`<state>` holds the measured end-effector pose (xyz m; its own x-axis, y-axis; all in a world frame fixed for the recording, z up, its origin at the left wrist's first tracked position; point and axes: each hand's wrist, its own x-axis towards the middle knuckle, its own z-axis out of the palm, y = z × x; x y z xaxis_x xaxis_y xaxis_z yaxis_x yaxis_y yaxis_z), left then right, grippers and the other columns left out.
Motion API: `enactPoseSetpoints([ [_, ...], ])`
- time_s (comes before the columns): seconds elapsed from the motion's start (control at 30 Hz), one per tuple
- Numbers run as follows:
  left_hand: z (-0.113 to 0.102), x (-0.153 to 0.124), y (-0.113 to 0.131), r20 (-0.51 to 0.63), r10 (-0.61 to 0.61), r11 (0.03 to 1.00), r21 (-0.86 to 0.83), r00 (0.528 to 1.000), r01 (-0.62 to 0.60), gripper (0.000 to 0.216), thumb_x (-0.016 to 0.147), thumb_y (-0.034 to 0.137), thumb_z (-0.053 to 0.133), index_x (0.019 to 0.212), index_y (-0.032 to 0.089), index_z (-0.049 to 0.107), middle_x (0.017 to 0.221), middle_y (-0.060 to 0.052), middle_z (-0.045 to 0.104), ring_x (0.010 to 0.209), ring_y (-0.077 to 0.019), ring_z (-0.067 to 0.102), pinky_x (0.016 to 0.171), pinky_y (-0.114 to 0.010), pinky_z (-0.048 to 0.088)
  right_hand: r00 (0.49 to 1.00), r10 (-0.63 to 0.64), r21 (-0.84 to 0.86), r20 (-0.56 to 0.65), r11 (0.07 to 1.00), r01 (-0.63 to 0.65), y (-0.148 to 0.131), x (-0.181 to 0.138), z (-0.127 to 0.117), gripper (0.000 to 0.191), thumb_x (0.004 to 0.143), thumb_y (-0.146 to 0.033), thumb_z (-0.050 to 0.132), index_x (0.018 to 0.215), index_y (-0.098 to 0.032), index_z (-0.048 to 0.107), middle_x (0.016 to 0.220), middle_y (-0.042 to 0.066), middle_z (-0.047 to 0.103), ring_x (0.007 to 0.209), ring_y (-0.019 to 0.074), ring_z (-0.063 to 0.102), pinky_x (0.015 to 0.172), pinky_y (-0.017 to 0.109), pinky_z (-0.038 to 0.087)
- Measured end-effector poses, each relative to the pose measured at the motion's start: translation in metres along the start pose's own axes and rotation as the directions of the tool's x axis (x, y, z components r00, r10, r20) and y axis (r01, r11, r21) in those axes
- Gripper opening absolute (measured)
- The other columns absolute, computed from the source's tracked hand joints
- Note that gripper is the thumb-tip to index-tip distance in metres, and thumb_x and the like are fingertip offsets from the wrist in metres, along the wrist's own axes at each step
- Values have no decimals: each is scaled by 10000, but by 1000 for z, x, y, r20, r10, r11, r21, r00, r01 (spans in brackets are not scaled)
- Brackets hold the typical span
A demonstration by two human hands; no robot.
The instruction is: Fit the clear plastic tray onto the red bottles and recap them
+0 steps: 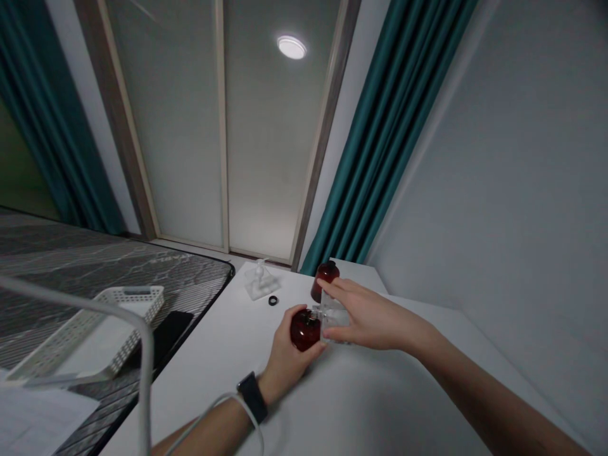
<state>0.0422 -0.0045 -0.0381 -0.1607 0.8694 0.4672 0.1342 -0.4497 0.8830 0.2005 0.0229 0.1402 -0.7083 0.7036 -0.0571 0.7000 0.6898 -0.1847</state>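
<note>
My left hand is wrapped round a small dark red bottle resting on the white table; a black watch sits on that wrist. My right hand grips a clear plastic piece pressed against the bottle's right side. A second dark red bottle stands upright just behind my right hand's fingers. Farther back lie a small black ring and a clear pump part.
A white perforated basket and a black flat device lie on the grey patterned mattress at the left. A white cable arcs across the lower left. Teal curtains, frosted sliding panels and a white wall stand behind the table.
</note>
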Motion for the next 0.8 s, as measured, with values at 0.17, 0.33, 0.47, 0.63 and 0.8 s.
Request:
enactPoseSetpoints([
  [0.17, 1, 0, 1, 18, -12, 1000, -21, 1000, 13, 607, 702, 279, 758, 1241, 186, 493, 1166, -96, 625, 1053, -278, 626, 960, -450, 501, 1000, -6, -4, 5, 1000, 6, -1, 1, -1, 903, 815, -466, 700, 1525, -46, 334, 1344, 211, 559, 1272, 351, 506, 1092, 456, 405],
  [0.33, 0, -1, 1, 18, -3, 1000, -20, 1000, 3, 600, 714, 293, 764, 1240, 186, 496, 1166, -99, 623, 1052, -281, 626, 966, -461, 496, 1000, -5, -8, 5, 1000, 5, -1, 1, -1, 892, 816, -477, 693, 1529, -75, 339, 1325, 201, 575, 1255, 347, 517, 1087, 456, 408],
  [0.47, 0, 0, 0, 19, -7, 1000, -22, 1000, 8, 604, 714, 288, 766, 1243, 189, 492, 1163, -97, 624, 1050, -280, 626, 958, -457, 500, 1000, -1, -8, 11, 1000, 1, -1, 1, -1, 894, 816, -474, 691, 1528, -66, 338, 1331, 204, 568, 1256, 346, 516, 1086, 452, 410],
  [0.63, 0, 1, 2, 9, -3, 1000, -15, 1000, 3, 597, 702, 289, 766, 1226, 185, 502, 1141, -94, 635, 1028, -277, 633, 939, -448, 509, 1000, 2, -8, 15, 1000, -2, -2, 2, -2, 886, 816, -469, 689, 1528, -75, 339, 1328, 196, 572, 1253, 341, 518, 1085, 453, 413],
  [0.8, 1, 0, 4, -1, -7, 1000, -23, 1000, 7, 591, 691, 283, 767, 1216, 187, 514, 1126, -91, 647, 1017, -275, 641, 929, -442, 516, 1000, -10, -13, 10, 1000, 10, 0, 2, -1, 879, 820, -476, 682, 1526, -76, 344, 1318, 198, 577, 1240, 343, 529, 1074, 455, 422],
])
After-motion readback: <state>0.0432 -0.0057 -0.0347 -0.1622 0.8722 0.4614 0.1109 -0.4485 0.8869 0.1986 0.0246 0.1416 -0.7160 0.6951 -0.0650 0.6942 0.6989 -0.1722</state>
